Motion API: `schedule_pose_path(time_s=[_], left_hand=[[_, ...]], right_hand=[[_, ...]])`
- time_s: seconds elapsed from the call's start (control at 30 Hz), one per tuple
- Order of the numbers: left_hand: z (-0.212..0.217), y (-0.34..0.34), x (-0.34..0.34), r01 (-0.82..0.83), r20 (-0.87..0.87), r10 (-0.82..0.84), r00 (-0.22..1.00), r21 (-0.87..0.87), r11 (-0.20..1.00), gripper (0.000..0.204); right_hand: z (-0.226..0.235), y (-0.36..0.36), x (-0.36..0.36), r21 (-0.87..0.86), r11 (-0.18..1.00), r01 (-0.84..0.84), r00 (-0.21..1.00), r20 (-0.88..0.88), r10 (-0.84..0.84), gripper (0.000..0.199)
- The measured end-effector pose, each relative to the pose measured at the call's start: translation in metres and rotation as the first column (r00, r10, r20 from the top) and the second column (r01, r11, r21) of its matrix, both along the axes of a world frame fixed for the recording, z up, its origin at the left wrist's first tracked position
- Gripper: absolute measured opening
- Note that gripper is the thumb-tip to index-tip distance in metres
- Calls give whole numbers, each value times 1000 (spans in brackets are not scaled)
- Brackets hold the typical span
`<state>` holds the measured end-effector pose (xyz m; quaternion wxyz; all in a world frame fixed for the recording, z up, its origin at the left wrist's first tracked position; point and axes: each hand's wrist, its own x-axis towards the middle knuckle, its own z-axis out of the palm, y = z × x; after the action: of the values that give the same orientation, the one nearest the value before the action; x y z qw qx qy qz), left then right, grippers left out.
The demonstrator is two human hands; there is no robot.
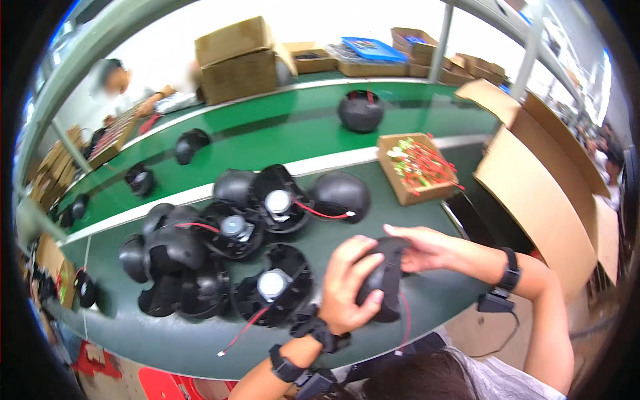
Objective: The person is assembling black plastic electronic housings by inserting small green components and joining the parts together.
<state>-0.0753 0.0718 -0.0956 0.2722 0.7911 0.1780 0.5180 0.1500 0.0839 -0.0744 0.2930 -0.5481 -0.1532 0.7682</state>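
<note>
Between my two hands is a black rounded plastic shell (383, 283), held above the near edge of the green work table (373, 347). My left hand (348, 283) wraps its fingers over the shell's left side. On the far right side, my right hand (427, 248) grips it with the thumb side up. A thin red wire (406, 320) with a white plug hangs down from the shell. Just left of my left hand lies an open black shell (293, 267) with a round silver speaker (273, 285) inside and a red wire trailing out. The inside of the held shell is hidden.
More black shells (175, 248) are heaped at the left. A small carton (407, 190) of red wires stands beyond my hands, and a large open carton (533, 180) at right. A green conveyor (280, 130) carries several shells; a co-worker (120, 87) sits across it.
</note>
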Motion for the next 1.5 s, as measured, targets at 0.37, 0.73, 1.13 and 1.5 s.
schedule_pose_path(time_s=[0.37, 0.73, 1.13, 1.5], left_hand=[[11, -2, -1, -90, -210, 104, 972, 75, 993, 34], [19, -7, 0, -124, -339, 167, 926, 146, 981, 33], [22, -7, 0, -103, -383, 139, 913, 114, 988, 38], [20, -6, -3, -80, -370, 109, 922, 93, 992, 41]], right_hand=[[35, -49, -8, 426, 877, -225, 971, 168, 168, 36], [34, -63, -19, 348, 906, -240, 968, 19, 249, 25], [22, -62, -8, 500, 823, -269, 959, 56, 280, 16], [67, -54, -15, 51, -218, -975, 155, 857, -492, 13]])
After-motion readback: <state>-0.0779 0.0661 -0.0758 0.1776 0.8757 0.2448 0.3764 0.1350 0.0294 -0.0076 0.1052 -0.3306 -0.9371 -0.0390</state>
